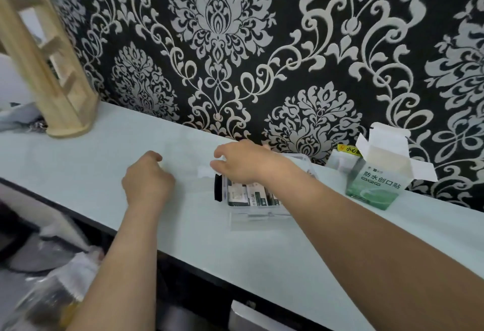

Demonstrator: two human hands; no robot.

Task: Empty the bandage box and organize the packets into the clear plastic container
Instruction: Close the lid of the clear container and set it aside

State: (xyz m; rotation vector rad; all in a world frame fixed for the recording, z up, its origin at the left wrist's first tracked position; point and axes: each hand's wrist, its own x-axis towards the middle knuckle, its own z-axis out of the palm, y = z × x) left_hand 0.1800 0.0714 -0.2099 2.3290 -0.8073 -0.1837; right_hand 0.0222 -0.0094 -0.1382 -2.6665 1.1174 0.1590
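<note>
The clear plastic container sits on the pale green counter near the wall, with several bandage packets standing in a row inside it. My right hand reaches over its far left corner, thumb and fingers curled at the rim. A faint clear lid or flap with a white tab lies just left of the container. My left hand rests on the counter further left with its fingers curled under and hidden. The green and white bandage box stands upright at the right, top flaps open.
A wooden rack stands at the counter's left end. Black and silver patterned wallpaper backs the counter. A small white packet with a yellow label leans behind the box. Bags and dark clutter lie below the counter's front edge.
</note>
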